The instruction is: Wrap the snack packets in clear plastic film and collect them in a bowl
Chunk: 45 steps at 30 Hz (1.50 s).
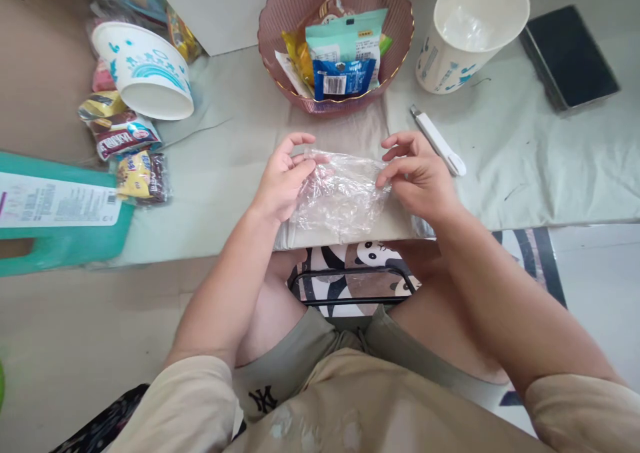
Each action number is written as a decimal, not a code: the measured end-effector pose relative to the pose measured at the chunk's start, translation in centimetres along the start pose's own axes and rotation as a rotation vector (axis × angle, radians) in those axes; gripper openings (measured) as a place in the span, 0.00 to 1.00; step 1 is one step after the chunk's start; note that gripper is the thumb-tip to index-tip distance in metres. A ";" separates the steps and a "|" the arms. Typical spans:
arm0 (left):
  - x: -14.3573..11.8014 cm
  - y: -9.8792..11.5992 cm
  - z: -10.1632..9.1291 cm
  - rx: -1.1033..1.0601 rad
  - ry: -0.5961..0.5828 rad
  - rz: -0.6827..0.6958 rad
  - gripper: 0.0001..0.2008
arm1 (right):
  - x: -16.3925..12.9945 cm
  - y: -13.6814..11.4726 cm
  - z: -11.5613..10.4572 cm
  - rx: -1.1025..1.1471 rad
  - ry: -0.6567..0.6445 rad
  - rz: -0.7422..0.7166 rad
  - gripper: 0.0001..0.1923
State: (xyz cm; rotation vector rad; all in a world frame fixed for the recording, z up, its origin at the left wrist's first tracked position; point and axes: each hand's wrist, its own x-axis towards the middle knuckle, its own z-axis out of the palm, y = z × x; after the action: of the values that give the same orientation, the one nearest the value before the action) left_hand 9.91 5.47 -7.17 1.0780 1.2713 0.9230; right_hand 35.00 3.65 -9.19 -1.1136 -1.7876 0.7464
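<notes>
A crumpled clear plastic bag (343, 196) stretches between my two hands, above the near edge of the cloth-covered table. My left hand (286, 176) pinches its upper left side between thumb and fingers. On the right side, the thumb and index finger of my right hand (417, 173) close on the bag's edge, the other fingers curled loosely. A white utility knife (439, 141) lies just beyond my right hand. Behind the bag stands a pink ribbed bowl (275, 46) with a gold rim, holding several snack packets (345, 46).
At the back right, a white paper bucket (450, 59) contains clear plastic, beside a black phone-like slab (573, 56). Another paper bucket (145, 69) lies tipped at left among snack packets (125, 133). A teal container (100, 239) with a label lies at the left edge.
</notes>
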 end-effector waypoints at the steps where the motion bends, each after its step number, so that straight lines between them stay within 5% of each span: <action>1: 0.0 -0.1 -0.1 0.024 0.011 0.033 0.15 | -0.1 0.1 -0.1 -0.041 -0.019 -0.032 0.14; 7: -0.3 -1.0 -0.1 0.200 -0.017 0.263 0.05 | -0.3 -2.4 -0.6 -0.067 0.086 -0.077 0.14; 11: -0.2 -1.3 0.0 0.294 -0.063 0.363 0.08 | -0.9 -4.5 0.7 0.012 -0.175 -0.201 0.15; 14: 0.0 -1.2 0.1 0.294 -0.030 0.382 0.08 | -1.7 -4.6 2.0 -0.194 -0.367 -0.360 0.18; 21: 0.0 -0.8 0.0 0.207 0.062 0.223 0.06 | -2.2 -4.2 2.6 -0.436 -0.418 -0.354 0.18; 26: 0.1 -0.6 -0.5 0.138 0.137 0.250 0.09 | -2.0 -4.3 1.1 -0.311 -0.302 -0.153 0.13; 29: -0.3 0.1 -0.5 0.061 0.105 0.232 0.10 | -1.7 -4.0 0.8 -0.074 -0.045 0.110 0.04; 32: -0.9 0.7 -0.3 -0.015 0.010 0.219 0.19 | -1.4 -3.4 1.3 0.200 0.169 0.280 0.22; 35: -1.3 0.9 -0.1 -0.047 -0.054 0.232 0.23 | -1.1 -3.1 1.9 0.465 0.052 0.386 0.27; 38: -1.5 1.0 0.0 -0.062 -0.054 0.240 0.29 | -0.8 -3.7 1.9 0.538 -0.092 0.521 0.15; 41: -1.6 1.0 0.2 -0.101 -0.100 0.137 0.36 | -0.5 -4.3 1.7 0.512 -0.003 0.562 0.11; 45: -1.5 0.7 1.0 -0.098 -0.194 -0.049 0.22 | -0.3 -4.2 1.5 0.555 0.107 0.566 0.11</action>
State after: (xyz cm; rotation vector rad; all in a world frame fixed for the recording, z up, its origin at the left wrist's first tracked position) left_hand 10.75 4.08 -6.14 1.0287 1.0775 0.8145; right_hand 32.08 1.52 -6.47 -1.2397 -1.0618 1.3862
